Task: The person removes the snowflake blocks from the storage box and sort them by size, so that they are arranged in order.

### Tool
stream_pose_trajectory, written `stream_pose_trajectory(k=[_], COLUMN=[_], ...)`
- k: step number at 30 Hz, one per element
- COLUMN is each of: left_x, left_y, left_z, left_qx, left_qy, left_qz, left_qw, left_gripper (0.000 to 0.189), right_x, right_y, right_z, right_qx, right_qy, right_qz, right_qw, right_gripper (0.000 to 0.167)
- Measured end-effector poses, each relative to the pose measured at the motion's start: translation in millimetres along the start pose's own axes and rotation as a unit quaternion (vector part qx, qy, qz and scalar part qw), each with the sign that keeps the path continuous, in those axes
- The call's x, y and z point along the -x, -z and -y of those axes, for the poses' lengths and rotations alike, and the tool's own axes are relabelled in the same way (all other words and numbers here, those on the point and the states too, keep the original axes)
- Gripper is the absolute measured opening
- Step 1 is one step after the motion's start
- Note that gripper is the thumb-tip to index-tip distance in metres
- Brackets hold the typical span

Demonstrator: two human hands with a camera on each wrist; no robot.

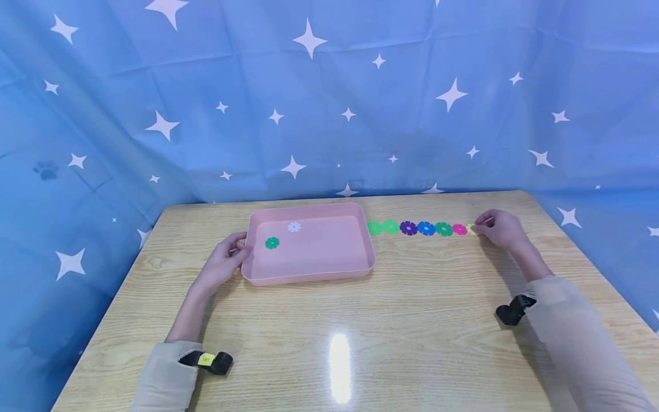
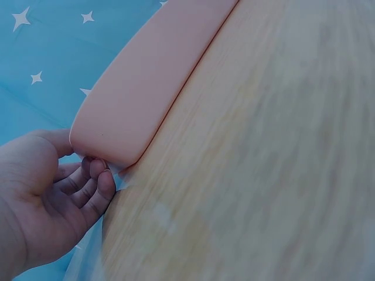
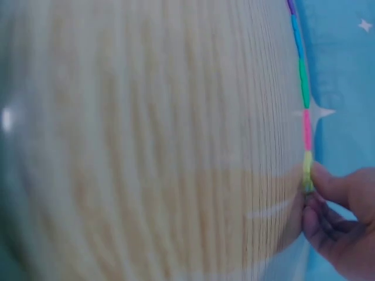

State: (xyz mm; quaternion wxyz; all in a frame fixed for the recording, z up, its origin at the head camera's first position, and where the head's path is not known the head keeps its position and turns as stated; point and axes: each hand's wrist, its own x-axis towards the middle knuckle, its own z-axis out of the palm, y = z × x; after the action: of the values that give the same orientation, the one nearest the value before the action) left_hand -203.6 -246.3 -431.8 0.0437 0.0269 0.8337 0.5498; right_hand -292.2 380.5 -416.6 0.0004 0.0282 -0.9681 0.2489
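Note:
A pink tray [image 1: 309, 280] sits toward the back of the table, holding a green snowflake disc [image 1: 272, 243] and a white snowflake disc [image 1: 294, 227]. My left hand [image 1: 225, 261] grips its left end, thumb at the rim and fingers curled against the outside wall [image 2: 126, 111]. From the tray's right side runs a row of flower-shaped plastic discs: light green, purple [image 1: 409, 228], blue [image 1: 426, 228], green [image 1: 444, 229] and pink [image 1: 460, 229]. At its right end, my right hand [image 1: 500, 229] pinches a yellow disc [image 3: 307, 170] between thumb and fingers. Whether the discs interlock I cannot tell.
The wooden table [image 1: 288, 326] ends at the back against a blue curtain [image 1: 340, 114] with white stars. A black wrist camera [image 1: 515, 310] is strapped over the right sleeve, another [image 1: 208, 360] over the left. Light glares off the table's front middle.

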Motion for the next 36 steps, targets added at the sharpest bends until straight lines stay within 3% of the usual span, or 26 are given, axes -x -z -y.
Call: stream_pose_trajectory(k=[9, 17, 36], left_x=[1.0, 1.7, 0.7], left_y=[0.2, 0.3, -0.3], left_z=[1.2, -0.9, -0.5], left_qx=[0.0, 0.0, -0.001], left_qy=[0.001, -0.001, -0.003], left_qz=[-0.001, -0.002, -0.004], left_qw=[1.0, 1.0, 1.0], left_gripper=[0.051, 0.051, 0.05], right_x=[3.0, 1.6, -5.6], right_y=[1, -1, -16], right_z=[4, 14, 84], right_qx=[-0.014, -0.033, -0.072], right_qy=[-0.001, 0.029, 0.105], right_qz=[-0.014, -0.034, -0.039], right_qw=[0.9998, 0.9985, 0.9911], right_gripper=[0.031, 0.034, 0.03])
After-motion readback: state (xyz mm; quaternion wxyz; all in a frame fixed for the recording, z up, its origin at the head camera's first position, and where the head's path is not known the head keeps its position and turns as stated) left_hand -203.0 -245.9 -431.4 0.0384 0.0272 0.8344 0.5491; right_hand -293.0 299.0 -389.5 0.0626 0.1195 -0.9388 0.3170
